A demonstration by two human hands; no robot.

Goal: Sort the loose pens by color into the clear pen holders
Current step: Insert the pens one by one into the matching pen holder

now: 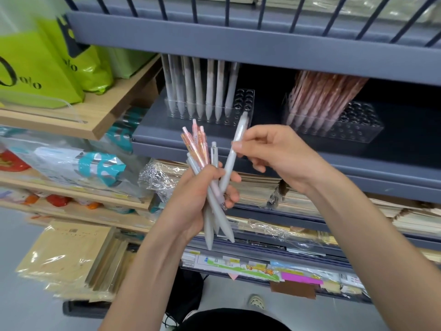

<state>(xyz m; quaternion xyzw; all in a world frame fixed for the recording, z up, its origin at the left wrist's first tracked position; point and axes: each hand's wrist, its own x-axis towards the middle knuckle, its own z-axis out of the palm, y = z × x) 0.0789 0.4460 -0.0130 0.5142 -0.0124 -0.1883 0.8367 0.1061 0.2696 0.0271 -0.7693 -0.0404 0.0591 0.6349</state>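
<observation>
Before the grey metal shelf's [152, 142] near edge, left hand [198, 199] grips a fanned bundle of pink and grey plastic pens [199, 149]; right hand [274, 156] pinches one grey pen [229, 166], upper end just near of the clear plastic holder [245, 101], its right holes open

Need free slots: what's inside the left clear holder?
Pale grey pens fill most of the left clear holder; its right-end holes are empty. The upper shelf hides their tops.

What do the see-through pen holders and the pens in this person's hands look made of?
Pen holders: clear rigid plastic, probably acrylic; glossy edges, shelf visible through them. Grey pen pinched by the right hand: matte, frosted-looking plastic, no glare. Pens gripped in the left hand: pink ones translucent, glossier plastic.
</observation>
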